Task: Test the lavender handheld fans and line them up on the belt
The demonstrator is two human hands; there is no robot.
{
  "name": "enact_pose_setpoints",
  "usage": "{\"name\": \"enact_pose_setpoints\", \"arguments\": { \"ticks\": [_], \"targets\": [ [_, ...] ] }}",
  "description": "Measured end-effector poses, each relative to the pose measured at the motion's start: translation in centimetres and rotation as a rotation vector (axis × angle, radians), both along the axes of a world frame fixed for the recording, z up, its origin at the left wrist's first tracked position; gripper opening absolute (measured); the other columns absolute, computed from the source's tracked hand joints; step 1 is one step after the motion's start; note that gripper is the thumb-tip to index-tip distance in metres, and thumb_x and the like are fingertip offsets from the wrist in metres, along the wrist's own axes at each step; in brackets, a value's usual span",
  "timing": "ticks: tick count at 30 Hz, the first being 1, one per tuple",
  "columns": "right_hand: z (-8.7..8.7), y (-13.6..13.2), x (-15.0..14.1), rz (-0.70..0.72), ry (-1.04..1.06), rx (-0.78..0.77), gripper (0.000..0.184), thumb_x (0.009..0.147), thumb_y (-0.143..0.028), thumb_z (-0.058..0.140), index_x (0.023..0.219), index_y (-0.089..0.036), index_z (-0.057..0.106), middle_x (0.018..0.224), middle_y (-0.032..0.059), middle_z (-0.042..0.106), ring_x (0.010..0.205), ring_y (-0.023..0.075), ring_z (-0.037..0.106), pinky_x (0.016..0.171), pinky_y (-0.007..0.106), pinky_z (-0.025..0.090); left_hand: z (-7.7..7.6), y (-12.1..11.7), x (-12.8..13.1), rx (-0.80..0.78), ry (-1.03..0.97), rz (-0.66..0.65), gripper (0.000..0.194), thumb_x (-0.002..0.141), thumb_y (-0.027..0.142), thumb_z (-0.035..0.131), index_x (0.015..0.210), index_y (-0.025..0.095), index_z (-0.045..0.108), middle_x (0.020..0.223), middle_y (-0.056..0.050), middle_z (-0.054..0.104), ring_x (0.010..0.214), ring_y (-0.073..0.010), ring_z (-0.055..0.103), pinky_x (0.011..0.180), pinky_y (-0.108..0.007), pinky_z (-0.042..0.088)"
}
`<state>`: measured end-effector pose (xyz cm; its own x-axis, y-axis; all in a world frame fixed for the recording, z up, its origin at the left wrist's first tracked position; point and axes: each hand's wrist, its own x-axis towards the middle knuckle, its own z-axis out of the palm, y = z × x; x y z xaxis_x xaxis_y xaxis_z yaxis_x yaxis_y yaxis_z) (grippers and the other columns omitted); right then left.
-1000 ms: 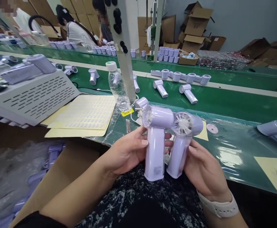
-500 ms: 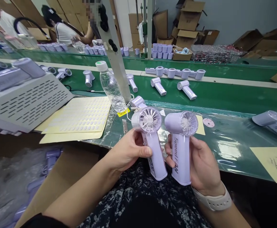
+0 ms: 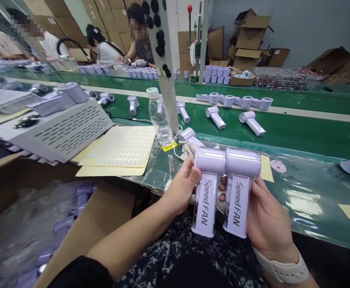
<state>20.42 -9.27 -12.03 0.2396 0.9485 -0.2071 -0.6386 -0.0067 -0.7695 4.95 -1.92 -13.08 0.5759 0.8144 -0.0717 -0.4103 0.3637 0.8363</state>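
Observation:
Two lilac handheld fans are held side by side above my lap, their "Speed FAN" lettering facing me. My left hand (image 3: 183, 187) is closed on the left fan (image 3: 205, 204), with the thumb near where head and handle meet. The right fan (image 3: 237, 208) is gripped around its handle by my right hand (image 3: 267, 216), which wears a pale watch on the wrist. The two fan heads touch or nearly touch, and the handles stand slightly apart. Behind them on the bench lie another lilac fan (image 3: 189, 135) and a crumpled whitish cloth (image 3: 189, 150).
A water bottle (image 3: 160, 120) stands by the metal post (image 3: 166, 72). Sticker sheets (image 3: 124, 152) lie left, beside a slotted grey box (image 3: 82, 124). Several fans rest on the green belt (image 3: 297, 132). An open carton (image 3: 103, 216) holds fans and plastic. People sit across the line.
Both fans have turned: their grilles faced me before, and now their sides with lettering do. The heads have come together. The camera view has swung left.

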Motion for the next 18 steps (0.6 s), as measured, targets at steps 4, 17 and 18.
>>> {"name": "enact_pose_setpoints", "arguments": {
  "ticks": [4,17,18],
  "targets": [
    [-0.3,0.3,-0.1,0.023,-0.037,0.013,0.048,0.101,-0.037,0.052,0.149,-0.035,0.052,0.098,0.0055,0.080,0.084,0.0277,0.076,0.067,0.041,0.066,0.1,0.1,-0.1,0.032,0.006,-0.027,0.085,0.075,0.077,0.070,0.136,0.026,0.041,0.098,-0.009,0.071,0.079,-0.0259,0.070,0.066,-0.038,0.057],
    [0.0,-2.5,2.6,0.120,-0.884,0.507,0.060,0.072,-0.014,0.085,0.125,-0.038,0.070,0.145,0.0013,0.065,0.143,0.0366,0.049,0.122,0.055,0.031,1.3,1.1,-4.3,1.008,0.301,0.110,0.006,0.088,0.023,0.069,0.094,0.025,0.069,0.108,-0.007,0.079,0.114,-0.0272,0.070,0.112,-0.053,0.045],
    [0.0,-2.5,2.6,0.141,-0.818,0.458,0.060,0.069,-0.013,0.087,0.121,-0.039,0.072,0.139,0.0006,0.069,0.142,0.0367,0.050,0.124,0.056,0.028,1.1,0.9,-4.1,0.997,0.287,0.119,0.003,0.087,0.024,0.069,0.088,0.026,0.069,0.105,-0.006,0.080,0.114,-0.0275,0.070,0.115,-0.055,0.043]
  ]
}}
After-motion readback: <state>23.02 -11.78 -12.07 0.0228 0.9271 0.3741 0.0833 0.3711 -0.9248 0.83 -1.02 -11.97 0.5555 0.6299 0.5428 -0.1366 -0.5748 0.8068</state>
